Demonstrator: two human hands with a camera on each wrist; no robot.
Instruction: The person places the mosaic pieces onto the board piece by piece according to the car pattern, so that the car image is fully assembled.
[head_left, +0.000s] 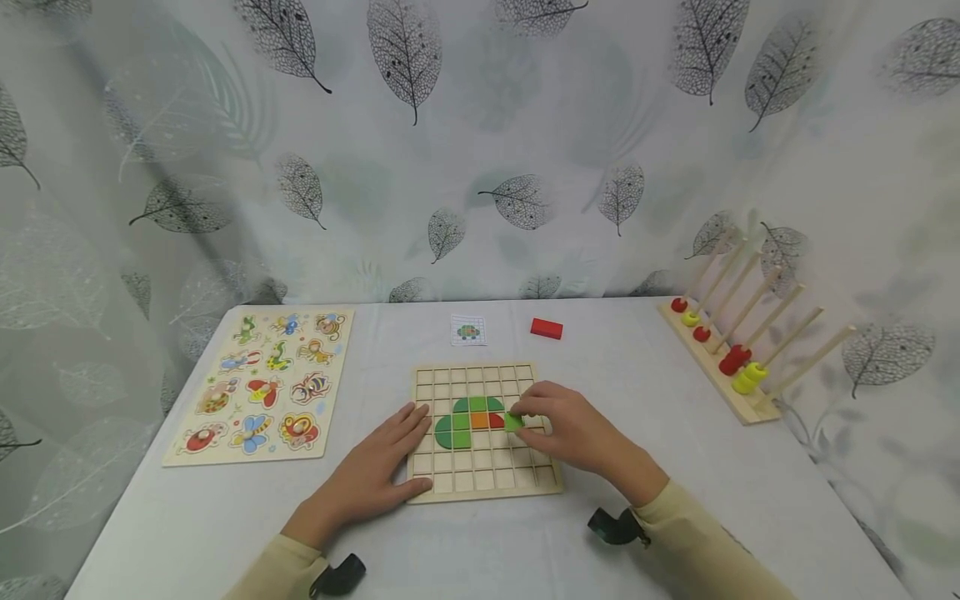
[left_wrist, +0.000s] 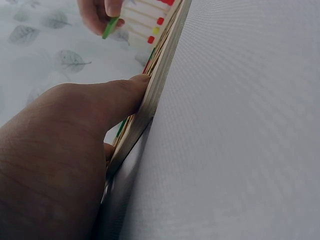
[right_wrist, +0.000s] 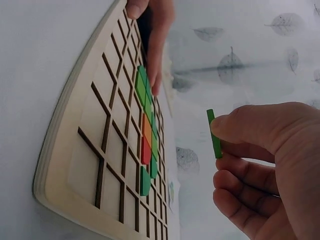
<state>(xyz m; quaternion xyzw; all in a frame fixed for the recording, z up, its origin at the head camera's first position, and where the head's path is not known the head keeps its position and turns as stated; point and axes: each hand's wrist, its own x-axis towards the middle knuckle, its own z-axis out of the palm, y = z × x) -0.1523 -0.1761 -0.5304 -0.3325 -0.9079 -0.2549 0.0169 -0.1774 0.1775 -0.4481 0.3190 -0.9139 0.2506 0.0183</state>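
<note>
A wooden grid board (head_left: 487,497) lies in the middle of the table. Green, dark green, orange (head_left: 480,421) and red (right_wrist: 145,151) tiles fill some of its squares. My left hand (head_left: 375,467) rests against the board's left side, thumb on the near rim and fingers fairly straight along the left edge. Thumb and fingertip of my right hand (head_left: 570,425) pinch a thin green tile (right_wrist: 214,135) over the right part of the pattern. In the right wrist view the tile is apart from the board, and a dark green tile (right_wrist: 145,181) sits beyond the red one.
Behind the board lie a small picture card (head_left: 468,331) and a red block (head_left: 547,328). An insect puzzle board (head_left: 258,392) is at the left. At the right stands a wooden peg stand (head_left: 708,367) with red and yellow beads. A leaf-patterned curtain (head_left: 510,133) hangs behind.
</note>
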